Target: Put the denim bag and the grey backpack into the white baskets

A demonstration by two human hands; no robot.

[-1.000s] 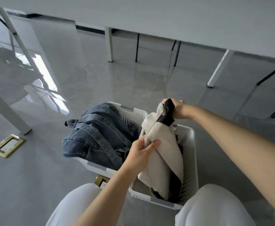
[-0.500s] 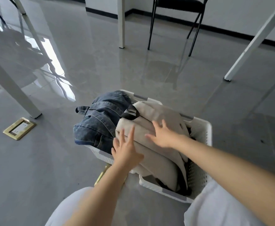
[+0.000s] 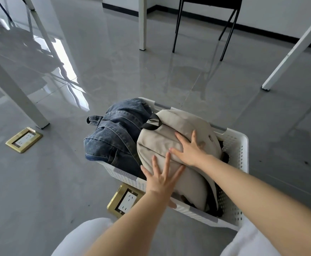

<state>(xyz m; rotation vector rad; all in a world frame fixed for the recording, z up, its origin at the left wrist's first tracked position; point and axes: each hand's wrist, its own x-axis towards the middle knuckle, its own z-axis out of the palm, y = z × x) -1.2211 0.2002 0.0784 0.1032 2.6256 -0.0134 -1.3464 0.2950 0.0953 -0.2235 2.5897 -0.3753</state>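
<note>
A white perforated basket (image 3: 235, 145) stands on the grey floor just in front of my knees. The blue denim bag (image 3: 114, 135) fills its left part and bulges over the left rim. The light grey backpack (image 3: 171, 130), with a black top handle, lies in the right part, its top above the rim. My left hand (image 3: 160, 180) rests flat on the backpack's near end, fingers spread. My right hand (image 3: 189, 150) presses flat on the backpack's middle, fingers apart. Neither hand grips anything.
A brass floor socket (image 3: 123, 200) lies by the basket's near left corner, another (image 3: 23, 139) farther left. White table legs (image 3: 14, 93) (image 3: 142, 23) (image 3: 295, 45) and a black chair (image 3: 224, 24) stand around on the glossy floor. My white-clad knees (image 3: 80, 241) frame the bottom edge.
One second ago both hands held the backpack upright above the basket. It has since been laid down into the basket, and both hands let go and now press flat on it.
</note>
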